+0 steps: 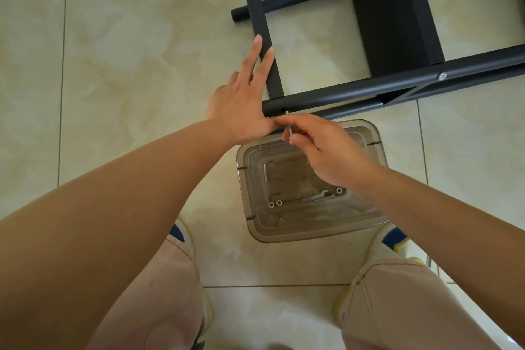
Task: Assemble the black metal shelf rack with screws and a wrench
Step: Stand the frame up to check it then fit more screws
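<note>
1. Nearest the person, a clear plastic bin (284,231) is sitting on the tiled floor (119,71) between the feet. It is holding one long spare screw (265,172), three small nuts or washers (279,202), and one flat wrench (317,196) lying on its bottom.
2. Just past the bin, the right hand (324,150) is pinching a single screw (287,125) between curled fingers and is aiming its tip at the hole (283,110) near the end of the round tube (355,92). The tip is sitting just beside the hole, so the screw is likely to skate off the curved metal, or slip from the pinch and drop to the floor beside the bin.
3. The left hand (241,105) is lying flat with straight, spread fingers, touching the flat upright bar (265,45) of the black rack (397,23). That light hold is probably letting the frame shift, which would misalign the holes in bar and tube.
4. Farther off, one fitted screw head (442,76) is showing on the tube, and one dark shelf panel is standing behind it.
</note>
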